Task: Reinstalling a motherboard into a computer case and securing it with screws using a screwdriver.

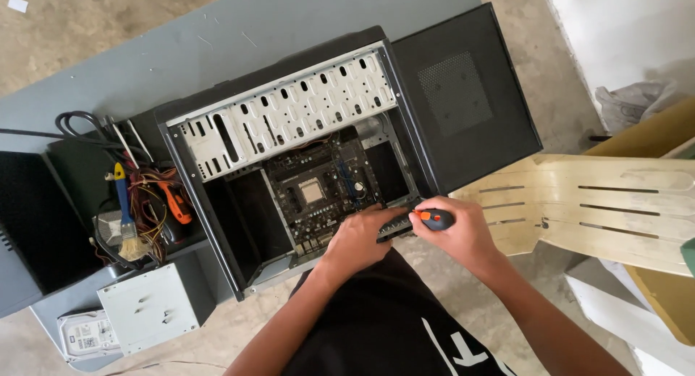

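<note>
An open black computer case (pixel 217 224) lies on its side on a grey table (pixel 217 36), showing a motherboard (pixel 318 191) and a perforated metal drive cage (pixel 289 112). My right hand (pixel 460 235) grips a screwdriver (pixel 433 218) with an orange and black handle at the case's near rear edge. Just left of it, my left hand (pixel 358 238) rests on that same edge, its fingers touching the rear panel by the motherboard.
The removed black side panel (pixel 463 94) lies right of the case. Left of it sit a bundle of cables (pixel 148 202), a brush (pixel 124 217), an orange tool (pixel 177 202), a cooler fan (pixel 108 227), a metal power supply (pixel 148 307) and a hard drive (pixel 87 336). A pale wooden chair (pixel 594 202) stands at right.
</note>
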